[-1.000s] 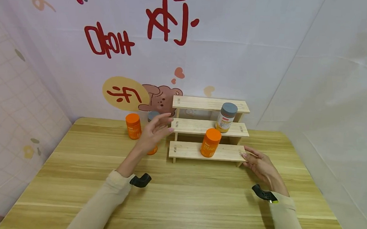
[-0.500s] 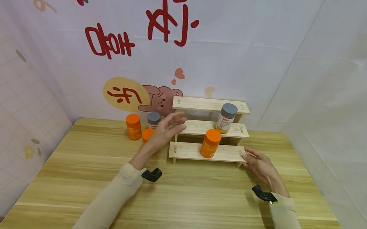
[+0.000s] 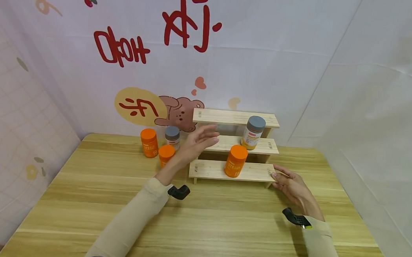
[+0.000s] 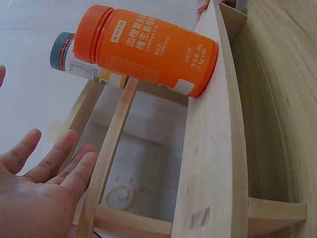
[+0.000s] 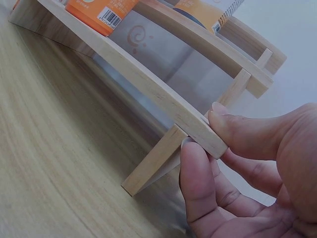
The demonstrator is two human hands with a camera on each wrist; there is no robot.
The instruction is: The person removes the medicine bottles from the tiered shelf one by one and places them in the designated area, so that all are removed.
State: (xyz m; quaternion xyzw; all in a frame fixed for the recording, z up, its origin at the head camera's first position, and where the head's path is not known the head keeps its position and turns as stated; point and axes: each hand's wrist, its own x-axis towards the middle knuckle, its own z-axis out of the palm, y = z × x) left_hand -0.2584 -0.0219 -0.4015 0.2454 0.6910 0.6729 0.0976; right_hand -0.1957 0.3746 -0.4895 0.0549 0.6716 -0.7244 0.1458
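On table: three bottles point(image 3: 162, 145) left of rack point(image 3: 234, 146) | left hand point(image 3: 196, 143) spread | right hand point(image 3: 291, 185) pinches rack corner

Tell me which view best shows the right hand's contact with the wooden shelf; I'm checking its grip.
The right wrist view: the right hand pinches the corner of the wooden shelf bottom step between thumb and finger. The head view shows the hand at that corner, small. The left wrist view does not show the contact.

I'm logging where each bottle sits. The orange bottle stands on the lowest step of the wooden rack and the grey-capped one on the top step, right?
Not quite. The orange bottle does stand on the lowest step of the wooden rack, but the grey-capped bottle stands on the middle step, not the top; the head view shows it.
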